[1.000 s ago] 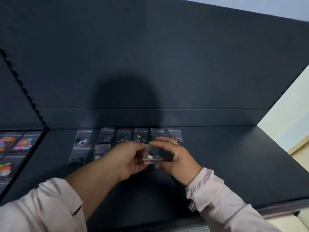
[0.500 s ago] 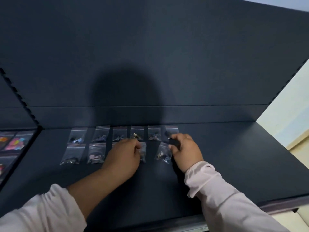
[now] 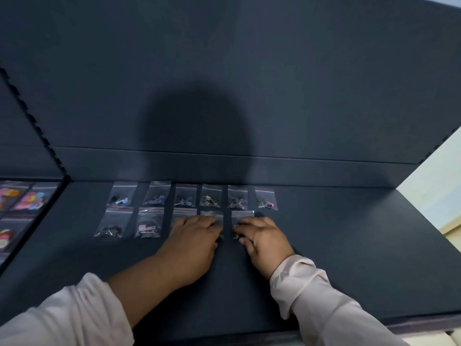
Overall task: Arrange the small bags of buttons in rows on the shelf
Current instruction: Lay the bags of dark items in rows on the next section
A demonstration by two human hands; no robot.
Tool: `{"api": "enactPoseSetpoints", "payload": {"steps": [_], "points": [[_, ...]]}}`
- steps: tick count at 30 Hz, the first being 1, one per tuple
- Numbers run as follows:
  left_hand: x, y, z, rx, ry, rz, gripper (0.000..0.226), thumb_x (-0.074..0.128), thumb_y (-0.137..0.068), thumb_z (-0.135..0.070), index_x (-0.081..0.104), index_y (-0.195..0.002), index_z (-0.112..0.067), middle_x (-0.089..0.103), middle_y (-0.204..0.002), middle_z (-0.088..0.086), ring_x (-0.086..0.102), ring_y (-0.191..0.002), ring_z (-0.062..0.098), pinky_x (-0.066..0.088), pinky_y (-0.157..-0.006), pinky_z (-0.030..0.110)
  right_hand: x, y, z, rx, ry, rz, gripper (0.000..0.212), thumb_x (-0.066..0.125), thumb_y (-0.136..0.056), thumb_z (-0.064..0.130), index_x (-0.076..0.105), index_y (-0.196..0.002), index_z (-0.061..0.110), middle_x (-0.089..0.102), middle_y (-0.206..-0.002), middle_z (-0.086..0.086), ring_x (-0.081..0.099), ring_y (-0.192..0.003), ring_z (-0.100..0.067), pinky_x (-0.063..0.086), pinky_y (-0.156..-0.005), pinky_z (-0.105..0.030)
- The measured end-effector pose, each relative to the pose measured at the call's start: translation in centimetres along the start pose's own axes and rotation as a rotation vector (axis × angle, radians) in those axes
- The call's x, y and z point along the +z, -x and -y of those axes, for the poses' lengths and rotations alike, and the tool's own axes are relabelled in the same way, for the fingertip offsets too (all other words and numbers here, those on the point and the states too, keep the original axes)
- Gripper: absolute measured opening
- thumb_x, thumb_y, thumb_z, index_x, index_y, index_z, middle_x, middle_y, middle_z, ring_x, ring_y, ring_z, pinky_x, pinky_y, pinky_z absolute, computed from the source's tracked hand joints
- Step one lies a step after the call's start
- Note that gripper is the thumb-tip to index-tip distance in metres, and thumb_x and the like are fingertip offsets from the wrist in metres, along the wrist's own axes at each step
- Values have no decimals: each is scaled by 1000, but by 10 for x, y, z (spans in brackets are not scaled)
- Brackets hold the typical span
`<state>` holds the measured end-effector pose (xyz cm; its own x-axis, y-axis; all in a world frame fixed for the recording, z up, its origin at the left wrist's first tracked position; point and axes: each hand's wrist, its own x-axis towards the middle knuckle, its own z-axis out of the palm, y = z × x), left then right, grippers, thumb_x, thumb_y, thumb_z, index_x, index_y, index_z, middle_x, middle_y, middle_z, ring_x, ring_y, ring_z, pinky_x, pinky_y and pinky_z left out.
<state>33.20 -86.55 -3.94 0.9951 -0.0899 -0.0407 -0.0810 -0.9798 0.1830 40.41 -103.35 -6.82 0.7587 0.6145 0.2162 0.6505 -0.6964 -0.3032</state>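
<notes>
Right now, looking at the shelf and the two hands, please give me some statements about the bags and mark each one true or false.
1. The back row has six bags. True.
2. Both hands are lifted clear of the shelf. False: the left hand and the right hand lie flat on front-row bags.
3. The front row has more bags than the back row. False: five show in front, some partly under the hands.
4. The spot in front of the rightmost back bag is empty. True.
5. The right hand covers part of the fifth front bag. True.
6. The sleeves are black. False: they are pale pink.
</notes>
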Motion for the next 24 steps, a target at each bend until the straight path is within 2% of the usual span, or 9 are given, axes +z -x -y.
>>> {"api": "enactPoseSetpoints", "payload": {"steps": [3, 7, 11, 15, 18, 20, 22, 24], "points": [[0, -1, 0, -5, -1, -5, 46, 36, -98, -29, 33, -144, -25, 24, -154, -5, 21, -140, 16, 14, -112, 33, -1, -2, 1, -45, -10, -4, 32, 45, -76, 30, 73, -90, 24, 71, -98, 6, 66, -81, -22, 55, -75, -24], [5, -1, 4, 1, 0, -15, 49, 37, -98, -30, 29, -146, -26, 22, -156, -4, 19, -142, 16, 12, -113, 34, 0, -4, 4, -64, -19, -6, 33, 44, -77, 29, 73, -91, 23, 71, -100, 5, 66, -83, -23, 55, -76, -25], [7, -2, 7, 7, 4, -29, 50, 38, -98, -29, 27, -147, -27, 21, -157, -4, 18, -143, 15, 10, -113, 34, 1, -4, 5, -53, -42, 23, 32, 45, -78, 29, 72, -93, 23, 70, -102, 4, 66, -87, -24, 54, -80, -28], [5, 0, 7, 16, 19, -55, 52, 38, -97, -28, 24, -148, -26, 17, -158, -2, 14, -144, 15, 7, -114, 33, -1, -2, 5, -27, -51, 12, 31, 50, -78, 27, 71, -99, 21, 69, -105, 2, 64, -91, -24, 47, -86, -24], [-1, 7, 8, -2, 18, -91, 54, 39, -97, -30, 21, -149, -26, 15, -158, -2, 14, -144, 15, 6, -115, 33, -5, -3, 7, -9, -73, -21, 35, 46, -82, 32, 70, -103, 19, 68, -108, 0, 62, -96, -24, 43, -90, -22], [-6, 14, 11, -21, 13, -118, 55, 41, -97, -34, 23, -148, -26, 17, -158, -2, 16, -143, 16, 7, -115, 32, -8, -6, 14, -10, -73, -33, 30, 51, -82, 29, 70, -102, 18, 68, -108, -1, 63, -96, -26, 45, -90, -25], [-12, 22, 19, -46, 13, -138, 56, 43, -96, -39, 24, -148, -27, 20, -156, -2, 18, -143, 16, 9, -115, 31, -10, -11, 24, -18, -48, -39, 29, 58, -76, 24, 71, -101, 17, 68, -108, -3, 64, -96, -30, 50, -89, -35], [-18, 33, 30, -80, 4, -159, 57, 44, -94, -42, 27, -146, -28, 24, -155, -2, 21, -142, 16, 11, -114, 32, -13, -17, 41, -32, -12, 13, 35, 58, -77, 25, 67, -110, 17, 64, -117, -5, 59, -106, -31, 48, -95, -40]]}}
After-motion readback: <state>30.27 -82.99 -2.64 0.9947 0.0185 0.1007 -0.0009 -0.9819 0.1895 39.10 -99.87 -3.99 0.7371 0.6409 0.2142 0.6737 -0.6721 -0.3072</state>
